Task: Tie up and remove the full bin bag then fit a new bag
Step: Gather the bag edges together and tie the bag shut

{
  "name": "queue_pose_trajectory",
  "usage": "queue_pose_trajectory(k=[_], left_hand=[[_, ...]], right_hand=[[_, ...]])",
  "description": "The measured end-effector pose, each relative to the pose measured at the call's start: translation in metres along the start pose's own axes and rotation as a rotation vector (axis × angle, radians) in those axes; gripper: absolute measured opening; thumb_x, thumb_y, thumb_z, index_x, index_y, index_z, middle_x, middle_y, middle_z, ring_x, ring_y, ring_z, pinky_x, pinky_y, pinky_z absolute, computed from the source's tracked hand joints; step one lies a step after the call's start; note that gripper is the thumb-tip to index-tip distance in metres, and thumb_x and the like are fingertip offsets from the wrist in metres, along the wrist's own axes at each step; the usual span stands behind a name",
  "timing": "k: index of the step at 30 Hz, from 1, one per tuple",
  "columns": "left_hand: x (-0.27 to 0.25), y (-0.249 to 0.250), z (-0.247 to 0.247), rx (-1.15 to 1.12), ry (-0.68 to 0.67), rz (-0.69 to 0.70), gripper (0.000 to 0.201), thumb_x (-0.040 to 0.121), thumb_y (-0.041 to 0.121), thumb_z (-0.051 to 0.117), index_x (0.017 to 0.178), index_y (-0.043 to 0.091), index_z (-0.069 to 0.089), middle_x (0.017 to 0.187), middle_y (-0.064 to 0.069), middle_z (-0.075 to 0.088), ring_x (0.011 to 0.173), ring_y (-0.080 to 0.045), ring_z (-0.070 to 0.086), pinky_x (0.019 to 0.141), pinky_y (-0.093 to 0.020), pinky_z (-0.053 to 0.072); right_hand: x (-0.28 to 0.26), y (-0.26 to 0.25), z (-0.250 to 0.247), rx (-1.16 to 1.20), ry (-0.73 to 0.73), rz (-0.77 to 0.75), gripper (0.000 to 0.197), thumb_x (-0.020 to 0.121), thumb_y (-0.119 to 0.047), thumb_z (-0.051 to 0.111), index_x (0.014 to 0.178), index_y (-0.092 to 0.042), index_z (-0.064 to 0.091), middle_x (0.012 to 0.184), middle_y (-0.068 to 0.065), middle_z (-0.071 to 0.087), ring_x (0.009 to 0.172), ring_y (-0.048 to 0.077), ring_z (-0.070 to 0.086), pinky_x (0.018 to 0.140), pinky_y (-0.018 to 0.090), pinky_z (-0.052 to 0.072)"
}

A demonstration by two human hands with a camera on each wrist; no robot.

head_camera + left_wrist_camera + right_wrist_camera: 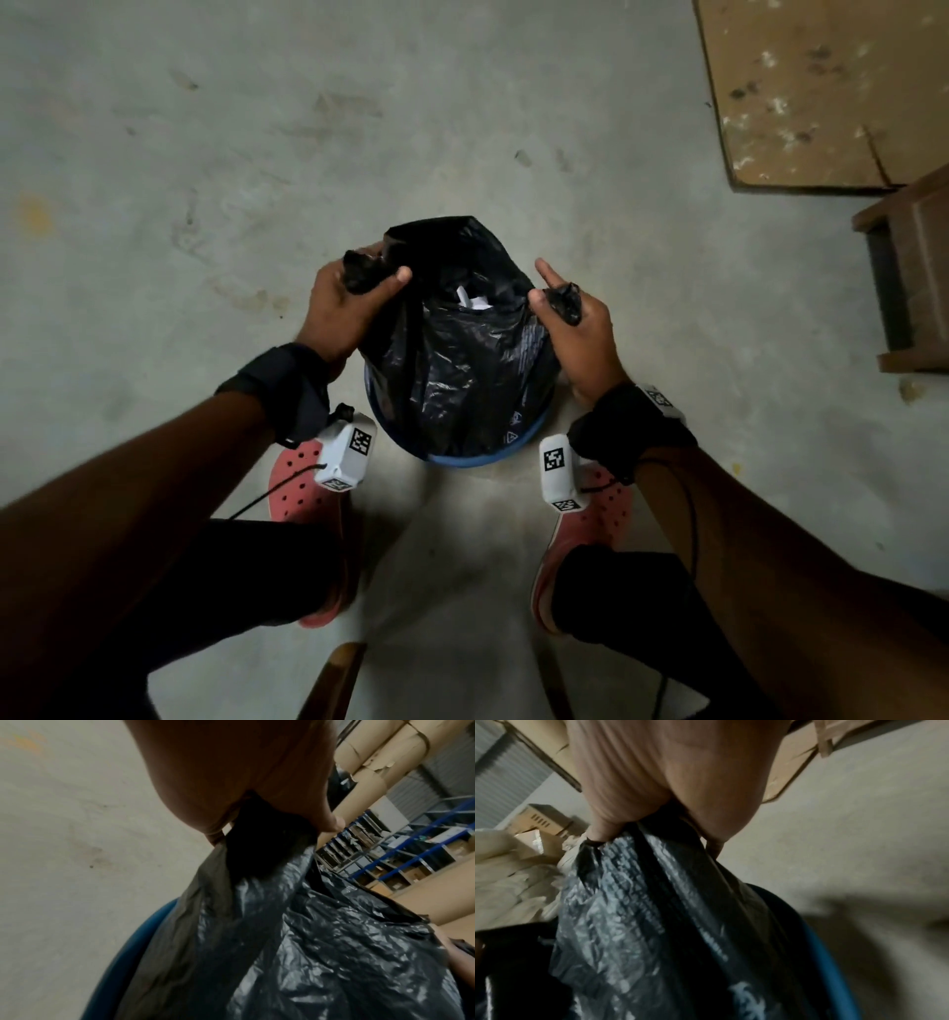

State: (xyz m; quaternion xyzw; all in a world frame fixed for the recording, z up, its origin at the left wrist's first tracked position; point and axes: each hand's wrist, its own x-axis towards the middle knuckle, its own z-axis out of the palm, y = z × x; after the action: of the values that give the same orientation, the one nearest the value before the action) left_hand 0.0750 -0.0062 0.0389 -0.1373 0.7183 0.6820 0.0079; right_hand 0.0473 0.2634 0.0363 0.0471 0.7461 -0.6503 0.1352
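A full black bin bag (457, 354) stands in a blue bin (477, 459) on the floor between my feet. White paper (472, 299) shows through its open top. My left hand (354, 298) grips a bunched corner of the bag's rim on the left, thumb laid across the plastic. My right hand (570, 308) pinches the opposite bunched corner on the right, forefinger sticking up. In the left wrist view the bag (295, 933) hangs taut from my left hand (257, 805) over the bin's rim (133, 949). The right wrist view shows my right hand (670, 801) holding the bag (654, 923).
Bare concrete floor (257, 154) lies all round. A brown board (821, 92) lies at the far right, with a wooden piece of furniture (909, 272) beside it. Pink clogs (298, 478) flank the bin. Blue shelving (411, 841) and cardboard boxes (541, 821) stand further off.
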Motion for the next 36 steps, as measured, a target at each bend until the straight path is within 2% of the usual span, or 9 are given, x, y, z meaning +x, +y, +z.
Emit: queue_pose_trajectory(k=[4,10,14,17,20,23,27,32,36], left_hand=[[0.0,-0.008,0.008,-0.136,0.119,-0.087,0.025,0.098,0.032,0.069,0.097,0.008,0.073,0.101,-0.009,0.075,0.095,-0.021,0.071,0.095,-0.046,0.057],[0.003,-0.01,0.003,-0.43,0.196,-0.245,0.017,0.099,0.02,0.065,0.102,0.007,0.076,0.104,-0.016,0.076,0.099,-0.031,0.072,0.096,-0.041,0.058],[0.001,-0.01,0.017,-0.379,0.133,-0.262,0.03,0.099,0.029,0.068,0.073,0.016,0.058,0.073,-0.006,0.055,0.071,-0.022,0.056,0.076,-0.037,0.053],[0.0,-0.007,0.025,-0.398,0.105,-0.251,0.032,0.099,0.032,0.067,0.073,0.017,0.055,0.072,-0.003,0.051,0.067,-0.017,0.054,0.071,-0.031,0.052],[-0.001,-0.012,0.018,-0.426,0.089,-0.251,0.022,0.097,0.032,0.07,0.088,0.015,0.059,0.081,-0.003,0.058,0.075,-0.019,0.059,0.077,-0.034,0.054],[-0.006,-0.023,0.006,-0.422,0.045,-0.261,0.031,0.091,0.028,0.076,0.113,0.01,0.065,0.102,-0.008,0.07,0.095,-0.023,0.069,0.088,-0.037,0.056],[-0.017,-0.034,-0.003,-0.221,0.02,-0.274,0.054,0.071,0.044,0.084,0.115,0.015,0.073,0.113,-0.002,0.077,0.107,-0.02,0.073,0.091,-0.032,0.058],[-0.014,-0.027,0.005,-0.222,0.008,-0.195,0.039,0.095,0.025,0.072,0.131,0.015,0.067,0.131,0.003,0.071,0.122,-0.013,0.067,0.107,-0.033,0.052],[-0.005,-0.013,0.023,-0.294,0.042,-0.148,0.034,0.104,0.018,0.059,0.131,-0.002,0.064,0.137,-0.002,0.068,0.124,-0.009,0.065,0.098,-0.023,0.053]], right_hand=[[0.006,0.004,0.017,0.266,0.23,0.057,0.017,0.101,-0.015,0.064,0.086,-0.01,0.072,0.091,0.007,0.077,0.09,0.02,0.073,0.089,0.037,0.059],[0.017,0.016,0.025,0.524,0.411,0.149,0.028,0.098,-0.02,0.069,0.073,-0.01,0.062,0.077,0.013,0.068,0.078,0.029,0.067,0.084,0.051,0.06],[0.023,0.019,0.033,0.469,0.404,0.142,0.034,0.092,-0.029,0.074,0.068,-0.014,0.055,0.07,0.01,0.054,0.073,0.027,0.054,0.076,0.044,0.052],[0.025,0.016,0.039,0.479,0.398,0.177,0.038,0.095,-0.028,0.072,0.064,-0.017,0.054,0.061,0.004,0.055,0.059,0.021,0.053,0.071,0.039,0.051],[0.023,0.013,0.039,0.541,0.385,0.181,0.034,0.097,-0.023,0.071,0.066,-0.016,0.058,0.062,0.002,0.057,0.059,0.018,0.055,0.071,0.038,0.052],[0.015,0.019,0.031,0.649,0.285,0.109,0.01,0.097,-0.013,0.069,0.09,-0.007,0.064,0.084,0.012,0.065,0.079,0.026,0.064,0.085,0.044,0.055],[0.002,0.044,0.007,0.272,0.158,0.073,0.037,0.084,-0.036,0.078,0.113,-0.014,0.068,0.119,0.01,0.074,0.114,0.028,0.069,0.102,0.045,0.055],[0.001,0.052,0.01,0.273,0.136,0.142,0.035,0.094,-0.035,0.072,0.12,-0.012,0.071,0.121,0.009,0.075,0.117,0.026,0.07,0.107,0.051,0.052],[0.015,0.045,0.025,0.473,0.28,0.196,0.028,0.097,-0.019,0.071,0.113,0.004,0.072,0.116,0.023,0.074,0.114,0.04,0.069,0.105,0.058,0.052]])
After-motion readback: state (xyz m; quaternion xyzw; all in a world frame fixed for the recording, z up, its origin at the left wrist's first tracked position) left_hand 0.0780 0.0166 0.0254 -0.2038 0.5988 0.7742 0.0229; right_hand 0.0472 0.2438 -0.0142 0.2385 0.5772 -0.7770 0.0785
